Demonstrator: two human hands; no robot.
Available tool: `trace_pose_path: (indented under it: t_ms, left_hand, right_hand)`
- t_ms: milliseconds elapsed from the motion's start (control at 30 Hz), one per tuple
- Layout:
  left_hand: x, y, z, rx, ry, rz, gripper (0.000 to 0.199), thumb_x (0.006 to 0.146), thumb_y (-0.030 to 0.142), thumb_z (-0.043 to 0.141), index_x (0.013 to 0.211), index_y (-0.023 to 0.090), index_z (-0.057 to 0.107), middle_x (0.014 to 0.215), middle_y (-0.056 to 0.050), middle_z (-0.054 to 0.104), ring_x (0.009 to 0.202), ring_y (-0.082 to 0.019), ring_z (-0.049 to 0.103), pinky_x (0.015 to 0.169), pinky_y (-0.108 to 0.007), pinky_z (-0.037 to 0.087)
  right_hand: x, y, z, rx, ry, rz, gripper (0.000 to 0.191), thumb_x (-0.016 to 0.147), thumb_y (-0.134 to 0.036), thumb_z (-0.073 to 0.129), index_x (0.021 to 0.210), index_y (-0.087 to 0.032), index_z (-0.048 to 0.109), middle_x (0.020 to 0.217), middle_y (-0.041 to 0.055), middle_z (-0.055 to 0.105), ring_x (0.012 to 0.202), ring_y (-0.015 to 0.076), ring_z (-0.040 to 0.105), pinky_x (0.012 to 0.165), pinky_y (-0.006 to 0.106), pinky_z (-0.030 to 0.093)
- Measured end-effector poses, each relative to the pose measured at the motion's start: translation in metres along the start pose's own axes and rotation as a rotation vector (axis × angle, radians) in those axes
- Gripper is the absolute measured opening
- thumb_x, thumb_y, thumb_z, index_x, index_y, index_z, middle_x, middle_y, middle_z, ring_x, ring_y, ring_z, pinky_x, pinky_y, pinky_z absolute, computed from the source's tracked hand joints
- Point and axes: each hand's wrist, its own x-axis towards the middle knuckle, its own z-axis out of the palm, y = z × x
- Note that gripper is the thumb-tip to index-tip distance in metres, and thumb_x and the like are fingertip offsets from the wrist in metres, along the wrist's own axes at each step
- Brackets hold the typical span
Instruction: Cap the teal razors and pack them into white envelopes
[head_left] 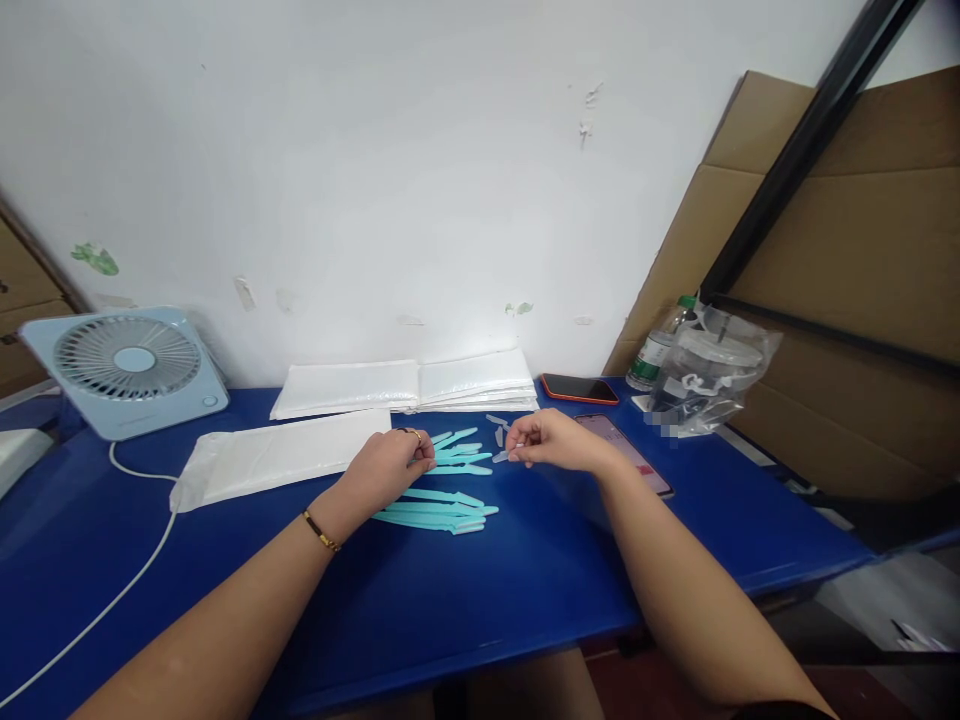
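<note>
Several thin turquoise sticks (439,513) lie in a bunch on the blue table, and more turquoise sticks (469,460) fan out just behind them. My left hand (394,462), with a ring and a bracelet, is closed at the left ends of the rear sticks, its fingertips pinched on one of them. To the right, my right hand (534,438) pinches a small translucent sleeve. Other small clear sleeves (499,434) lie on the table just left of its fingers.
A white padded envelope (281,460) lies left, with stacked envelopes (472,382) behind. A light blue fan (135,365) and its cable are far left. Two phones (579,388), a bottle (652,355) and a bagged cup (709,370) stand or lie right. The blue table (450,620) ends in front.
</note>
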Motion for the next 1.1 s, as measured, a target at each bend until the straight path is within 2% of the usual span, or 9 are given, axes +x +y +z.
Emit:
trace_pose_path:
  t_ms: [233, 533, 700, 833, 967, 1033, 1100]
  left_hand:
    - [0.001, 0.000, 0.001, 0.027, 0.008, 0.044, 0.014, 0.080, 0.034, 0.051, 0.078, 0.023, 0.060, 0.077, 0.000, 0.065, 0.071, -0.018, 0.057, 0.061, -0.027, 0.035]
    - [0.000, 0.003, -0.005, 0.064, 0.027, 0.006, 0.014, 0.080, 0.032, 0.049, 0.078, 0.022, 0.059, 0.078, -0.001, 0.065, 0.072, -0.018, 0.057, 0.061, -0.027, 0.035]
    - [0.001, 0.005, -0.002, 0.029, 0.021, 0.047, 0.015, 0.079, 0.034, 0.050, 0.079, 0.022, 0.060, 0.080, -0.002, 0.065, 0.075, -0.019, 0.057, 0.063, -0.028, 0.037]
    - [0.003, 0.004, 0.000, 0.032, 0.024, 0.023, 0.017, 0.079, 0.034, 0.050, 0.081, 0.022, 0.062, 0.082, -0.002, 0.066, 0.078, -0.020, 0.058, 0.065, -0.028, 0.038]
    - [0.002, 0.001, -0.005, 0.051, 0.067, 0.020, 0.026, 0.077, 0.036, 0.054, 0.099, 0.024, 0.062, 0.100, -0.004, 0.065, 0.090, -0.022, 0.056, 0.073, -0.031, 0.039]
    - [0.000, 0.000, -0.008, 0.033, -0.009, 0.092, 0.026, 0.076, 0.038, 0.056, 0.097, 0.025, 0.065, 0.102, -0.003, 0.064, 0.089, -0.022, 0.056, 0.074, -0.030, 0.039]
    - [-0.003, -0.001, -0.011, -0.001, -0.147, 0.165, 0.023, 0.074, 0.041, 0.058, 0.087, 0.025, 0.068, 0.096, -0.002, 0.064, 0.085, -0.021, 0.056, 0.072, -0.029, 0.039]
  right_hand:
    - [0.006, -0.005, 0.012, -0.055, 0.049, -0.031, 0.020, 0.074, -0.035, 0.064, 0.080, -0.016, 0.065, 0.066, 0.0012, 0.064, 0.058, 0.0119, 0.059, 0.055, 0.022, 0.046]
    - [0.004, 0.001, 0.007, -0.053, 0.082, -0.034, 0.019, 0.074, -0.033, 0.063, 0.081, -0.016, 0.066, 0.066, 0.0017, 0.062, 0.058, 0.0114, 0.055, 0.054, 0.021, 0.044]
    - [0.011, -0.003, 0.024, 0.021, 0.103, -0.052, 0.020, 0.074, -0.035, 0.064, 0.081, -0.016, 0.066, 0.062, 0.0001, 0.060, 0.056, 0.0110, 0.055, 0.054, 0.022, 0.045]
    - [0.021, 0.000, 0.036, -0.029, 0.157, -0.058, 0.020, 0.075, -0.035, 0.063, 0.081, -0.016, 0.066, 0.061, -0.0002, 0.061, 0.056, 0.0112, 0.056, 0.053, 0.022, 0.044]
    - [0.018, 0.007, 0.021, -0.178, 0.324, -0.063, 0.019, 0.077, -0.031, 0.061, 0.087, -0.017, 0.069, 0.069, 0.0022, 0.065, 0.061, 0.0130, 0.058, 0.057, 0.023, 0.044]
    - [0.012, 0.011, 0.007, -0.269, 0.363, -0.068, 0.016, 0.078, -0.027, 0.058, 0.086, -0.018, 0.070, 0.073, 0.0027, 0.066, 0.064, 0.0135, 0.058, 0.058, 0.023, 0.043]
    - [0.006, 0.015, -0.006, -0.352, 0.322, -0.034, 0.015, 0.076, -0.020, 0.058, 0.084, -0.019, 0.071, 0.074, 0.0026, 0.066, 0.066, 0.0140, 0.058, 0.059, 0.023, 0.043]
